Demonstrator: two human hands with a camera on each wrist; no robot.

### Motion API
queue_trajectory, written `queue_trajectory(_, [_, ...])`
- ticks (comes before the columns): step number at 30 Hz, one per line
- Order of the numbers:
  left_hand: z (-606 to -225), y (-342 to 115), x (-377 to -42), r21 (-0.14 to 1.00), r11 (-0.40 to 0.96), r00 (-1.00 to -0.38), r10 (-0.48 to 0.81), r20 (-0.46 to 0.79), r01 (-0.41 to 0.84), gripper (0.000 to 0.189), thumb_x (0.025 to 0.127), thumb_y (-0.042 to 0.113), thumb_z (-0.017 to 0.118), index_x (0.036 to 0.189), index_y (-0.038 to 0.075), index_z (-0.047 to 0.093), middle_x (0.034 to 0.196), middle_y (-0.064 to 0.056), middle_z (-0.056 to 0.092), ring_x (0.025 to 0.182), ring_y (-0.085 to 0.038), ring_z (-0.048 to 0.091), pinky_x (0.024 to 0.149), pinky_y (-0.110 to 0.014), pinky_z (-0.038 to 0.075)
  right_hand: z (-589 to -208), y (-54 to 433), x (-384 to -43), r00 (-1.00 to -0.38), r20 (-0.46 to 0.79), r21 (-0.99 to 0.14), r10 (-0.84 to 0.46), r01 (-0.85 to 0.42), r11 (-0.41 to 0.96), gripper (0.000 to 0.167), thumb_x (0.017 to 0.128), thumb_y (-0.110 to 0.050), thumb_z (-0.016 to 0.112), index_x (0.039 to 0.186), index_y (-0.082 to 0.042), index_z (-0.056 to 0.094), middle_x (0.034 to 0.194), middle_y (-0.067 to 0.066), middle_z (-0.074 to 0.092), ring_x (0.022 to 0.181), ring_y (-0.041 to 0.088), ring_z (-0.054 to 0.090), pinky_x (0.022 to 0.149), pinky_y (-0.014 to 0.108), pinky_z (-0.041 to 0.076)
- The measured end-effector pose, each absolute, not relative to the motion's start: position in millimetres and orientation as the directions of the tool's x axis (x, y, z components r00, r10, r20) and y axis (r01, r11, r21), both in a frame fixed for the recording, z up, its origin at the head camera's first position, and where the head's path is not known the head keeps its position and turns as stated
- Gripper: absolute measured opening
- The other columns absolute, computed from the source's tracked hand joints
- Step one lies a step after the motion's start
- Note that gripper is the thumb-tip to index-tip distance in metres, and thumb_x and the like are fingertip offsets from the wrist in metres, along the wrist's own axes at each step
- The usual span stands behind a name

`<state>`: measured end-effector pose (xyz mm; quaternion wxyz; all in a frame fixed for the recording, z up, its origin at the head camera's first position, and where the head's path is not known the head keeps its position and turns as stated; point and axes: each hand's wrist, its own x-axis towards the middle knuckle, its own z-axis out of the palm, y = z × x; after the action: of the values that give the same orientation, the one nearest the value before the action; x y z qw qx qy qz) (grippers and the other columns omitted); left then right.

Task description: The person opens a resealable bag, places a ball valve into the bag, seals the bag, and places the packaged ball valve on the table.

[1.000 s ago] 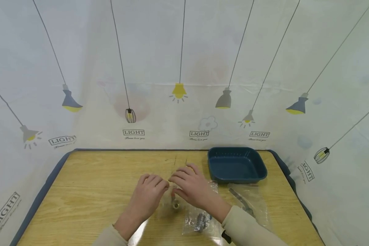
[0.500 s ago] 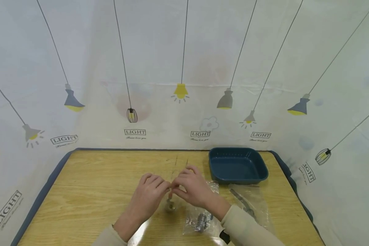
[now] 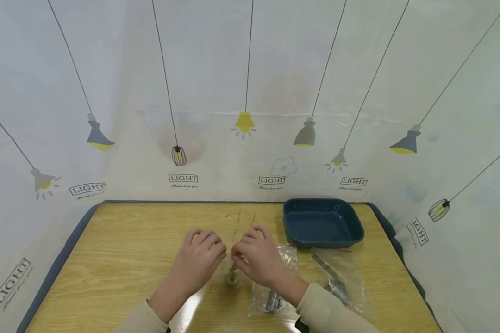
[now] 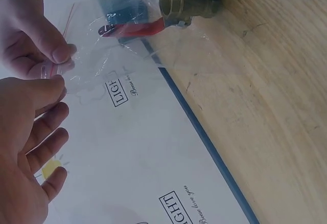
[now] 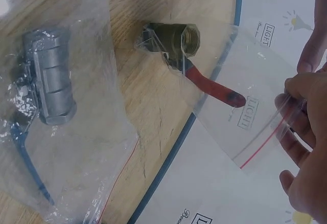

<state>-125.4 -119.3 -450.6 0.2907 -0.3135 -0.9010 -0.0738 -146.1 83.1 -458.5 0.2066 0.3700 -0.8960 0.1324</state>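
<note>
A clear zip-lock bag (image 5: 230, 132) with a red strip along its mouth hangs between my hands. Inside it sits a brass ball valve (image 5: 171, 37) with a red lever (image 5: 212, 88), the threaded opening showing. My right hand (image 3: 260, 259) pinches the mouth of the bag between thumb and fingers. My left hand (image 3: 196, 263) has thumb and index finger together at the same edge, close beside the right fingertips; its other fingers are loosely bent. In the head view the valve (image 3: 232, 278) appears below and between both hands, low over the wooden table (image 3: 141, 245).
Right of the hands lies a clear bag holding a grey valve (image 5: 53, 78) with a blue lever (image 5: 33, 168). Farther right, another bag contains a grey metal valve (image 3: 337, 289) with a long lever. Behind them stands a dark blue tray (image 3: 322, 244) near the back edge.
My fingertips came together at the bag's mouth, then parted slightly. The bagged valve has shifted a little left under the hands. The other bags and the tray stay in place.
</note>
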Motion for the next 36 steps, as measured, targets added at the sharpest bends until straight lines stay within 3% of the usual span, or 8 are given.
queue_trajectory(10, [-449.1, -117.8, -124.4, -0.07, 0.804, -0.66, 0.531, 0.531, 0.59, 0.01, 0.083, 0.022, 0.076, 0.086, 0.02, 0.067, 0.093, 0.005, 0.065, 0.097, -0.017, 0.062, 0.094, -0.043, 0.046, -458.2, 82.1, -144.7, -0.67, 0.448, -0.112, -0.591, -0.698, 0.707, 0.003, 0.086, -0.03, 0.072, 0.084, -0.029, 0.07, 0.081, -0.016, 0.069, 0.093, 0.009, 0.06, 0.107, 0.043, 0.037])
queue_trajectory(20, [-450.2, -112.6, -122.9, -0.079, 0.805, -0.649, 0.527, 0.549, 0.588, 0.012, 0.084, 0.02, 0.075, 0.088, 0.019, 0.064, 0.092, 0.005, 0.062, 0.097, -0.018, 0.06, 0.092, -0.042, 0.046, -450.9, 82.0, -148.7, -0.713, 0.392, -0.235, -0.581, -0.688, 0.686, 0.004, 0.087, -0.031, 0.072, 0.091, -0.03, 0.071, 0.09, -0.017, 0.071, 0.097, 0.008, 0.059, 0.106, 0.041, 0.036])
queue_trajectory(28, [-449.3, -110.5, -120.2, 0.098, 0.812, -0.715, 0.442, 0.542, 0.576, 0.015, 0.083, 0.019, 0.076, 0.09, 0.023, 0.062, 0.095, 0.007, 0.062, 0.1, -0.017, 0.059, 0.092, -0.042, 0.046, -444.7, 86.6, -150.6, -0.729, 0.337, -0.326, -0.596, -0.684, 0.652, 0.002, 0.089, -0.027, 0.071, 0.087, -0.026, 0.072, 0.085, -0.016, 0.07, 0.089, 0.008, 0.058, 0.104, 0.043, 0.038])
queue_trajectory(36, [-455.4, -109.9, -120.3, 0.222, 0.801, -0.759, 0.381, 0.528, 0.557, 0.013, 0.084, 0.021, 0.075, 0.09, 0.022, 0.064, 0.094, 0.008, 0.064, 0.098, -0.016, 0.06, 0.09, -0.042, 0.046, -449.3, 84.8, -147.9, -0.753, 0.337, -0.314, -0.564, -0.655, 0.687, 0.004, 0.086, -0.026, 0.073, 0.087, -0.028, 0.069, 0.083, -0.017, 0.068, 0.088, 0.006, 0.059, 0.103, 0.045, 0.039])
